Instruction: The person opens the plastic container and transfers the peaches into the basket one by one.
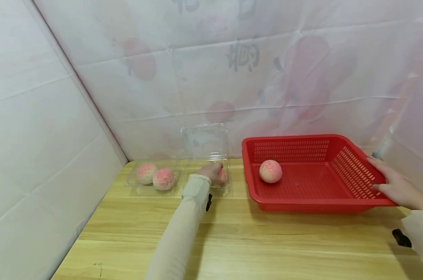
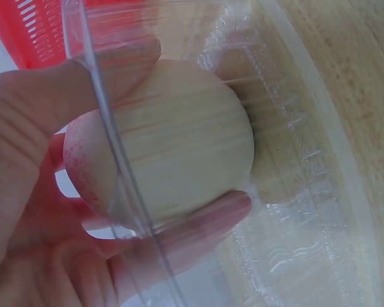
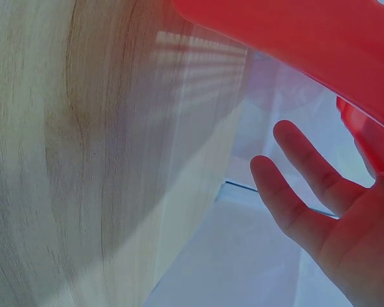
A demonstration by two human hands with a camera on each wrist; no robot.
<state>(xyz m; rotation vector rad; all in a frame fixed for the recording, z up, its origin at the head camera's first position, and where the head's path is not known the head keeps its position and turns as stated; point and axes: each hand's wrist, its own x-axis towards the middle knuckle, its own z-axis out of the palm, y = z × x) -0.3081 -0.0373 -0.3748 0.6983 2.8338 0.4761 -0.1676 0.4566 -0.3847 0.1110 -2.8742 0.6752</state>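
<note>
My left hand [image 1: 211,173] reaches into an open clear plastic clamshell box [image 1: 204,143] at the back of the table. In the left wrist view its thumb and fingers curl round a cream peach [image 2: 179,141] with a pink-speckled end, partly seen through the box wall. At the far right, my right hand [image 1: 398,186] holds the rim of a red plastic basket [image 1: 302,202], its thumb over the inner side. Two of its fingers [image 3: 291,204] extend below the rim in the right wrist view. One pink-and-cream peach [image 1: 270,171] lies at the basket's left.
Left of the open box stands another clear box [image 1: 132,184] with two peaches [image 1: 164,179] in it. The wooden table [image 1: 250,245] ends at a printed white cloth wall [image 1: 204,85] behind. Another white wall [image 1: 40,128] rises on the left.
</note>
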